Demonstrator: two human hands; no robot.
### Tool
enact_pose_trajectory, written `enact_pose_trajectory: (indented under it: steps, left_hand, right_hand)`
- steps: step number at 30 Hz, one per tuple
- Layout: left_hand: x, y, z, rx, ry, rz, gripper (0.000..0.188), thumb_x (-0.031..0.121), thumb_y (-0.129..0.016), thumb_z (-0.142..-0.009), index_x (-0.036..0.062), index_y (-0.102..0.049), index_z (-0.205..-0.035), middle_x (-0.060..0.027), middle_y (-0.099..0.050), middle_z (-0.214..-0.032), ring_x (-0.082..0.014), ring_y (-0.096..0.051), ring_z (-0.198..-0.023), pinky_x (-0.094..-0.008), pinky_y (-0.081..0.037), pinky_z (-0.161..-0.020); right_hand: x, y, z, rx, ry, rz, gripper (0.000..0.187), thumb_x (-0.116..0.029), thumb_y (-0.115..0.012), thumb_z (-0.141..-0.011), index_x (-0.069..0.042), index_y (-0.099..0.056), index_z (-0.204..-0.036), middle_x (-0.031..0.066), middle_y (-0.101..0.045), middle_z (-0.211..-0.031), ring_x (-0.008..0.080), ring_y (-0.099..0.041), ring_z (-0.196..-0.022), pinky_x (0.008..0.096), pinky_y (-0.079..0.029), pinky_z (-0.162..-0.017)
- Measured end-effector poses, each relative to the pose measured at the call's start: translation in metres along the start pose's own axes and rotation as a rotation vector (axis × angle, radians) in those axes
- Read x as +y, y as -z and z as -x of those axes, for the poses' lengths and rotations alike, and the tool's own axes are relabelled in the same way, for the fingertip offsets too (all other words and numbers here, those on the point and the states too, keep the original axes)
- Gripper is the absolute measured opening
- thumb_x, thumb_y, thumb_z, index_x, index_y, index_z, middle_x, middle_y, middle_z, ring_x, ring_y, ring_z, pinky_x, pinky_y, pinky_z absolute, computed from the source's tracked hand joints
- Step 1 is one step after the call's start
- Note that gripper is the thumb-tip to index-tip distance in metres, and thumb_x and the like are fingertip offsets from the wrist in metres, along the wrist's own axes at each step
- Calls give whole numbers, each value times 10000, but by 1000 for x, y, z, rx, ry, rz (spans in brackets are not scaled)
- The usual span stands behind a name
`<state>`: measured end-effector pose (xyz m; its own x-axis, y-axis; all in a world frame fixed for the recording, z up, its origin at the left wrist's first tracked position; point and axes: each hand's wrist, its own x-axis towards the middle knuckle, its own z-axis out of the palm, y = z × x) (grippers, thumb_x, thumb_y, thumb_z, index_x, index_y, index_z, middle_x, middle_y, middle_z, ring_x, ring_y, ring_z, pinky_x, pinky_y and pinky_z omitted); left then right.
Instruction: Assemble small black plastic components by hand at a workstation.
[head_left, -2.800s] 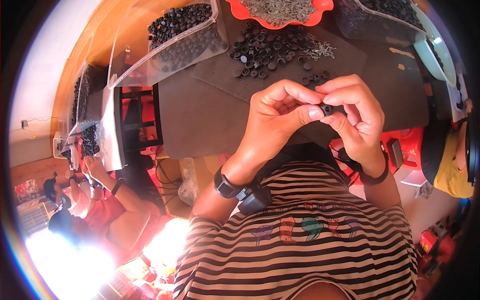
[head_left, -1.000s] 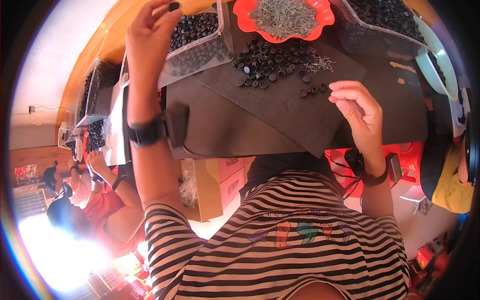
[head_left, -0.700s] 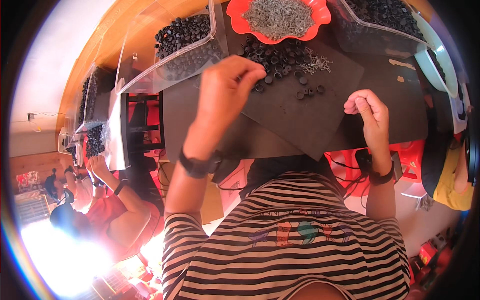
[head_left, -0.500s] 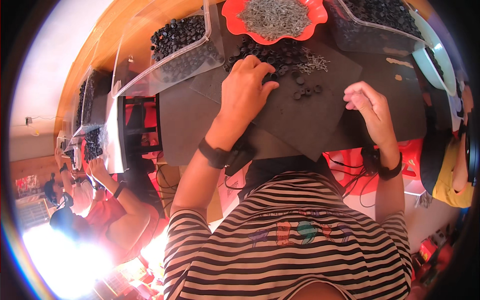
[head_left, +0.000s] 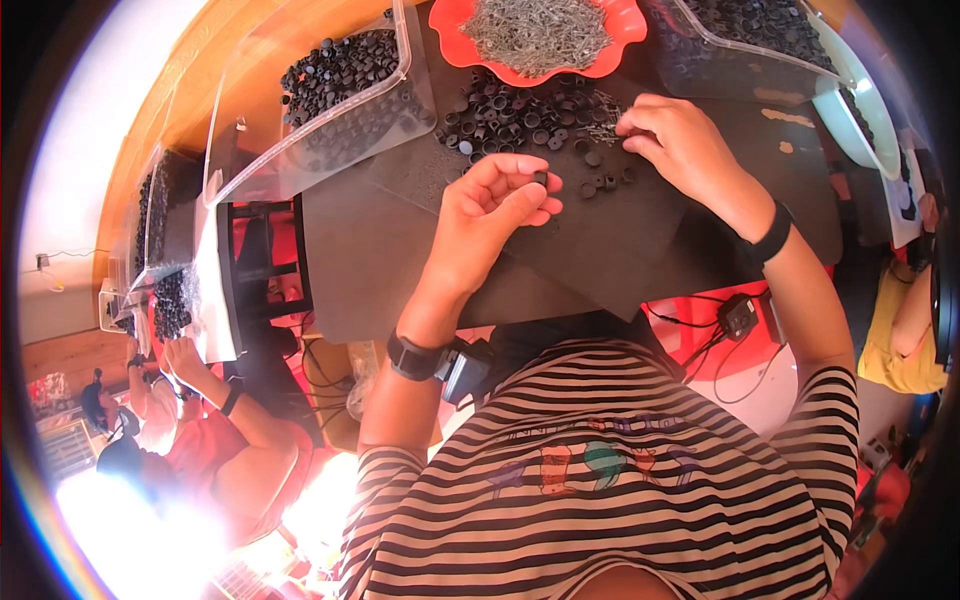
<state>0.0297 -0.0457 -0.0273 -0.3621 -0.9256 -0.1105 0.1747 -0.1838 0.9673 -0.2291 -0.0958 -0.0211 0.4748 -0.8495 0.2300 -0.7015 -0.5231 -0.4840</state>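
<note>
My left hand is raised above the dark mat, pinching a small round black plastic cap between thumb and fingertips. My right hand reaches to the edge of a small heap of thin silver screws or pins. Its thumb and fingers are drawn together there; what is between the fingertips, if anything, is too small to make out. Left of the metal pieces lies a loose pile of black caps. A few more caps lie apart between my hands.
A red scalloped dish full of silver pins stands behind the pile. Clear bins of black caps flank it, one at left and one at right. A pale bowl stands far right. At left, a person in red works.
My left hand has left the pile, coming nearer with a black cap pinched in it. My right hand has moved forward and left to the small heap of pins.
</note>
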Motion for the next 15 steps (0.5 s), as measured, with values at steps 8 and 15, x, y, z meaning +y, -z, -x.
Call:
enact_pose_trajectory:
  steps: [8,15]
  left_hand:
    - [-20,-3,9,-65,32,470,290,47,-568,-918,27,-547,-1206,-117,-588,-1172,-161,-607,-991,-252,-515,-829]
    - [-23,-3,13,-124,44,632,250,33,-583,-904,30,-569,-1154,-103,-604,-1131,-161,-609,-985,-250,-508,-829]
  right_hand:
    - [-2,-18,-7,50,32,125,94,-28,-632,-772,-33,-551,-819,89,-544,-811,330,-568,-773,421,-446,-648]
    - [-7,-18,-2,184,52,143,120,1,-583,-795,-24,-471,-829,111,-534,-778,321,-581,-722,404,-450,-600]
